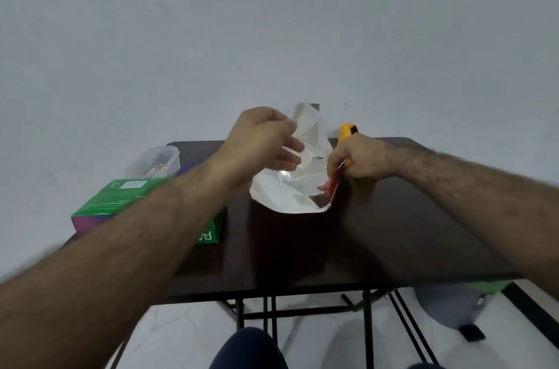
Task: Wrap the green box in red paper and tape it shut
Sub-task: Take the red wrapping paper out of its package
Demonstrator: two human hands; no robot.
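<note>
A sheet of wrapping paper [298, 184] hangs above the dark table [393, 232]; its silvery back faces me and the red side shows only along its right edge. My left hand [266, 138] pinches the sheet's upper part. My right hand [358, 157] grips a yellow-handled cutter [347, 130] at the sheet's right edge. The green box [121, 199] lies on the table's left side, partly hidden behind my left forearm.
A clear plastic container [157, 161] with small items stands behind the green box at the table's back left. The table's black legs [367, 323] show below the front edge. My knee is at the bottom centre.
</note>
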